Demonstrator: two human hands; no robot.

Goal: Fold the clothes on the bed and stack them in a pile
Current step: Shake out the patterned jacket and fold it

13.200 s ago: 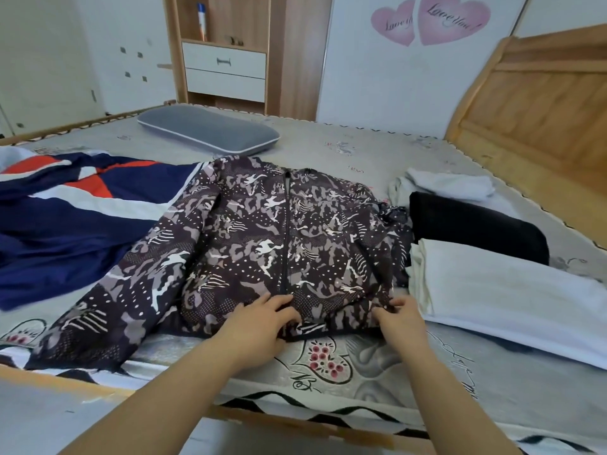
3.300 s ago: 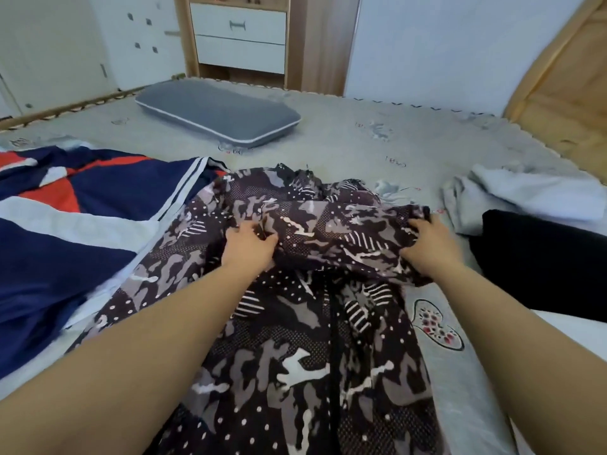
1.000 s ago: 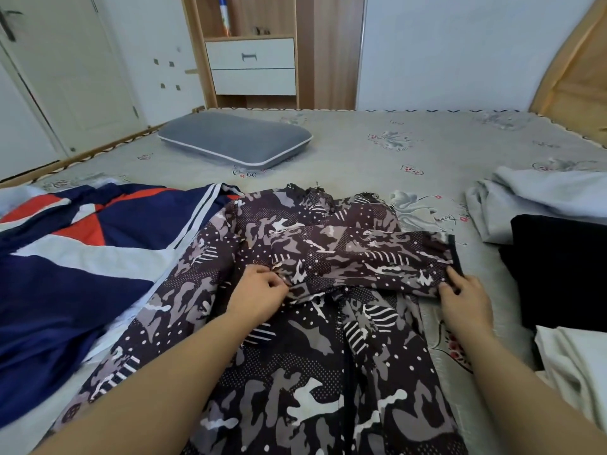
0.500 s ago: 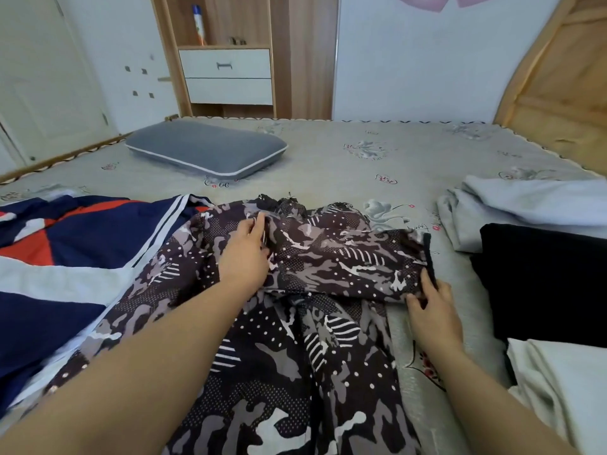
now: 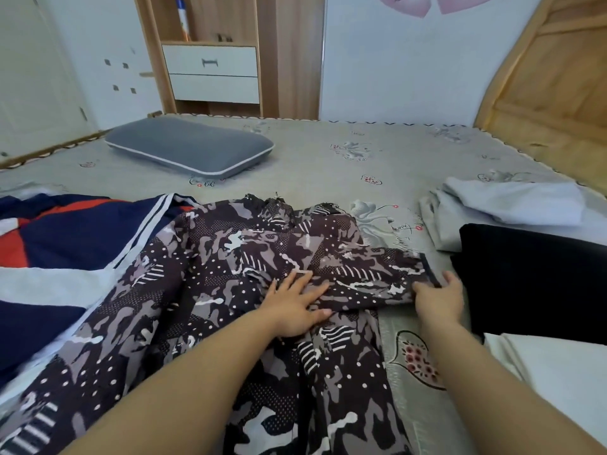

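A: Start close in. What are the hands doing?

B: The left hand [image 5: 297,307] lies flat, fingers spread, pressing on the jacket [image 5: 230,316] near the middle of its chest. The right hand [image 5: 438,298] is at the jacket's right edge, fingers curled round the end of the sleeve [image 5: 358,280] by the dark cuff [image 5: 430,269]. The two are apart, with the sleeve between them.

A: And the jacket itself?

B: Spread on the bed [image 5: 328,159], straight ahead of the person. Its long axis runs away from them, hem near, collar far. The sleeve lies crosswise to that, over the chest, reaching from left hand to right.

A: So which relation matters for the next move?

B: I'd say the sleeve's end. It overhangs the jacket's right edge, just at the right hand, so that hand is the nearer one to bring it back inward while the left pins the fold.

A: Material?

B: Thin, slippery-looking cloth in a brown and grey camouflage print with dots and stripes. It wrinkles easily, and I'd expect it to slide unless held.

A: Further out?

B: Left, a navy garment [image 5: 65,244] with red and white panels, unfolded. Right, a white cloth [image 5: 558,372], then a black one [image 5: 532,277], then a pale grey one [image 5: 512,201], side by side, soft and flat. Far left, a grey pillow [image 5: 190,147] with white piping.
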